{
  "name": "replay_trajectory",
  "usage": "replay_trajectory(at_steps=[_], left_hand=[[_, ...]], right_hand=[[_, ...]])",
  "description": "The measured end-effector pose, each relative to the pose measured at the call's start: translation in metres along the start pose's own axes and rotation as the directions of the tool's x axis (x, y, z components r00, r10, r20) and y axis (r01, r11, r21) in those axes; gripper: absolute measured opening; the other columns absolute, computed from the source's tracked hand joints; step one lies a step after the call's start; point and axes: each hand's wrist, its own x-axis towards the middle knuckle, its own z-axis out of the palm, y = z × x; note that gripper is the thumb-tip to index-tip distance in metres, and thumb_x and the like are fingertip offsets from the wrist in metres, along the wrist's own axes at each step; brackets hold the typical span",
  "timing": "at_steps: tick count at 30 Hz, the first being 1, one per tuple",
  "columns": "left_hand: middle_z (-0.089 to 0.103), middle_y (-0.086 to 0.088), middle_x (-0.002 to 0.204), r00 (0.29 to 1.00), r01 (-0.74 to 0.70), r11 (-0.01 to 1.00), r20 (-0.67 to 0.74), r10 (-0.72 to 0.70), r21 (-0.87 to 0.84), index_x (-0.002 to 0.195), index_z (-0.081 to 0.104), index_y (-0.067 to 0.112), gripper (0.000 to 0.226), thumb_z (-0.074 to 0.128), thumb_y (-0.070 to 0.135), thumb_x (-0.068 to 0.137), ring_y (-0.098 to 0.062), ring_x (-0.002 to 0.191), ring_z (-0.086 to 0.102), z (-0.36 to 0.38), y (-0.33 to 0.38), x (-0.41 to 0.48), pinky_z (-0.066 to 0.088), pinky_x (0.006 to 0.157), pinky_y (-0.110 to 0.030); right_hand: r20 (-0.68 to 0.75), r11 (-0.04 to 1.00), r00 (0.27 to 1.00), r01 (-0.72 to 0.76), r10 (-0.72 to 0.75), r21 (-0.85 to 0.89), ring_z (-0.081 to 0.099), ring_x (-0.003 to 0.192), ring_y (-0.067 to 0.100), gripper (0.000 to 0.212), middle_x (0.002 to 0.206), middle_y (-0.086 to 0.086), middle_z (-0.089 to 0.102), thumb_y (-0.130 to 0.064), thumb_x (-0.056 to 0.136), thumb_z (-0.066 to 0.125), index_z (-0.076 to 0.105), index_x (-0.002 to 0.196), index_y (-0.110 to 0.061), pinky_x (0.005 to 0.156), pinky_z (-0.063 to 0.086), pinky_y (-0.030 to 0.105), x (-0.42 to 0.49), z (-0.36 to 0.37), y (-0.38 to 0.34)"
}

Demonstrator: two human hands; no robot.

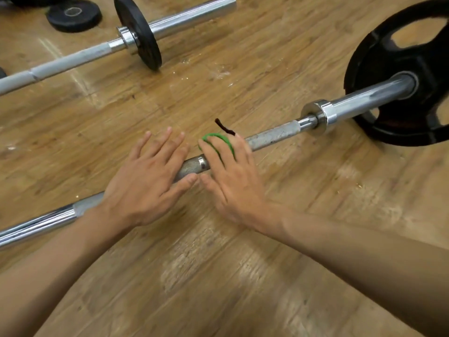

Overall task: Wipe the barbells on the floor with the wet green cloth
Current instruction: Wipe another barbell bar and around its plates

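Barbells: two on the wooden floor (218,276); near barbell (272,137) runs under your hands, far barbell (73,60) lies well apart beyond it.
Plates: three counted. Large black plate (401,57) on the near bar's right end, small black plate (138,32) on the far bar, loose plate (74,15) flat on the floor.
Cloth: one green cloth (218,142), on the near barbell's knurled shaft, under your right fingers.
Left hand (145,176): flat on the shaft, fingers straight and spread, grasping nothing.
Right hand (230,173): fingers extended, pressing the cloth to the bar.
Dark strip (223,127): one, beside the cloth; identity unclear.

Gym, barbells (272,136), weight plates (74,14), wood floor (218,276)
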Motion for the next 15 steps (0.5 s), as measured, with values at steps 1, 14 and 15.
replay_trajectory(at_steps=[1, 14, 15], left_hand=[[0.039, -0.015, 0.164, 1.000, 0.001, 1.000, 0.001, -0.001, -0.004, 0.154, 0.045, 0.005, 0.087, 0.000, 0.063, 0.107, -0.033, 0.157, 0.026, 0.000, -0.002, -0.001, 0.017, 0.126, -0.055], [0.037, -0.010, 0.166, 0.999, 0.028, 0.997, 0.040, -0.026, -0.070, 0.155, 0.046, 0.016, 0.087, -0.005, 0.065, 0.104, -0.029, 0.159, 0.021, -0.002, -0.019, 0.014, 0.015, 0.128, -0.054], [0.038, -0.010, 0.166, 0.999, 0.033, 0.996, 0.045, -0.029, -0.078, 0.155, 0.046, 0.017, 0.087, -0.006, 0.064, 0.104, -0.029, 0.159, 0.021, -0.002, -0.020, 0.014, 0.014, 0.128, -0.054]], right_hand=[[0.026, 0.995, 0.995, 0.101, -0.100, -0.020, 0.041, 0.143, 0.038, 0.070, 0.153, 0.015, 0.049, -0.050, 0.109, 0.017, 0.046, 0.153, -0.005, 0.126, 0.022, 0.051, 0.001, -0.005, 0.018], [-0.085, 0.999, 0.996, 0.038, -0.037, 0.012, 0.040, 0.144, 0.042, 0.078, 0.148, 0.021, 0.052, -0.057, 0.104, 0.022, 0.053, 0.145, 0.002, 0.125, 0.020, 0.057, 0.018, 0.014, 0.013], [-0.054, 0.989, 0.988, 0.142, -0.144, -0.042, 0.042, 0.144, 0.042, 0.079, 0.149, 0.021, 0.052, -0.058, 0.105, 0.021, 0.051, 0.148, 0.000, 0.126, 0.021, 0.055, 0.019, 0.011, 0.029]])
